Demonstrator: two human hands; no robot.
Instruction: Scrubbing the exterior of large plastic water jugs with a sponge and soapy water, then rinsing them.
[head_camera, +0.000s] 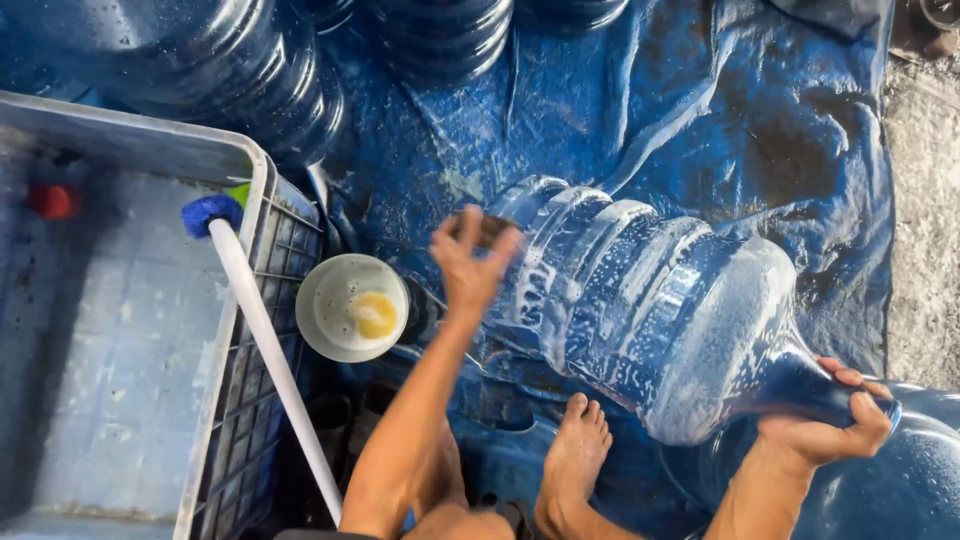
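A bare foot (575, 455) rests on the wet blue tarp (700, 120). The right hand (825, 420) grips the neck of a big blue water jug (650, 300) lying tilted on its side. The left hand (470, 262), fingers spread, presses the jug's base. Beside it sits a white bowl (352, 307), then a grey crate (130, 330) with a white-handled brush (265, 340).

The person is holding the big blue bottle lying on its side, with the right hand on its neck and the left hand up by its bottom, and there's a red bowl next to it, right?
Not quite: the bowl is white, with something yellow inside, not red. The head view shows it. The rest holds: the bottle lies on its side, the right hand grips its neck, and the left hand is at its bottom end.
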